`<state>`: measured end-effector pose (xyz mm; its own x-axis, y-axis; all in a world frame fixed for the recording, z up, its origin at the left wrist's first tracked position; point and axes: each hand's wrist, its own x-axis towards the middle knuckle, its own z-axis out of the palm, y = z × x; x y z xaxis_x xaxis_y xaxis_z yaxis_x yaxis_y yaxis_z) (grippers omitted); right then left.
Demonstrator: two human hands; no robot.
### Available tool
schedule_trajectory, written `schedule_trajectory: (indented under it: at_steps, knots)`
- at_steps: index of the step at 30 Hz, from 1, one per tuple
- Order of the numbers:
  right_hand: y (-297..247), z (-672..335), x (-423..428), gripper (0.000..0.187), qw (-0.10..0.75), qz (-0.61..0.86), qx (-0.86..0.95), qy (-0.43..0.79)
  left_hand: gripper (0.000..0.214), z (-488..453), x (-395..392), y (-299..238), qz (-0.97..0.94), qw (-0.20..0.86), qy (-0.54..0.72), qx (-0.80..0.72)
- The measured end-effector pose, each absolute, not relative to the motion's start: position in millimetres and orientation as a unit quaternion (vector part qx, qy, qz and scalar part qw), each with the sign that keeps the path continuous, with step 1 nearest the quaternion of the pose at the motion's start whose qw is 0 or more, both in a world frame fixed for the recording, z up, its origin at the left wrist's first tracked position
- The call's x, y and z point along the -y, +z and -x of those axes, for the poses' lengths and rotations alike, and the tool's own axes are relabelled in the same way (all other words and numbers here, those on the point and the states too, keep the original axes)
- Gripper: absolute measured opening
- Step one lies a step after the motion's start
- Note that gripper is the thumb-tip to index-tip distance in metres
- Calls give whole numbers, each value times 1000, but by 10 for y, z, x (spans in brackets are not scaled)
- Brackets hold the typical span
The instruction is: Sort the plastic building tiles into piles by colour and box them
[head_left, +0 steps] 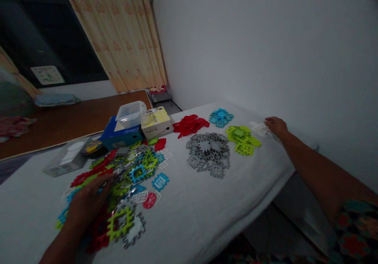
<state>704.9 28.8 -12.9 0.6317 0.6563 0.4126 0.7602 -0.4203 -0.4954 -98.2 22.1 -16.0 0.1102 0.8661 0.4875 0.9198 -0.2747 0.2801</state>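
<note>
My left hand (90, 201) lies on a mixed heap of toothed plastic building tiles (121, 189) in red, green, blue and grey, fingers stretched over it and apart from the thumb. At the far right of the table my right hand (277, 127) pinches the edge of a white lattice tile at a small white pile (259, 128). Between the hands lie sorted piles: grey tiles (206, 154), red tiles (190, 125), blue tiles (221, 117) and lime green tiles (243, 140). A blue window tile (160, 181) and a pink round piece (149, 200) lie beside the heap.
Behind the heap stand a blue box (121, 136), a yellow-and-white box (158, 122) and a clear plastic tub (130, 112) on top. A clear container (69, 159) and a dark roll of tape (93, 148) are at the left. A white wall (265, 51) borders the cloth-covered table (174, 224).
</note>
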Motion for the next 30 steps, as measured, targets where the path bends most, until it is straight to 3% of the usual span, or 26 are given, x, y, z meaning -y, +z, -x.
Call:
schedule_trajectory:
  at_steps: [5, 10, 15, 18, 26, 30]
  knots:
    - [81, -6498, -373, 24, 377, 790, 480, -56, 37, 932, -162, -129, 758, 50, -297, 579]
    - [280, -5012, -415, 28, 424, 603, 674, 48, 36, 825, -99, -86, 761, 42, -301, 573]
    - [191, -3335, -76, 26, 301, 378, 859, 169, 32, 761, -57, -70, 755, 39, -295, 584]
    - [32, -2662, -58, 29, 239, 291, 910, 175, 31, 736, -32, -80, 762, 38, -272, 587]
    - [-126, -1760, -420, 51, 193, 320, 925, 77, 28, 677, 16, -47, 765, 33, -253, 591]
    - [-183, -1805, -377, 40, 154, 295, 942, 41, 28, 680, 14, -38, 768, 28, -252, 588]
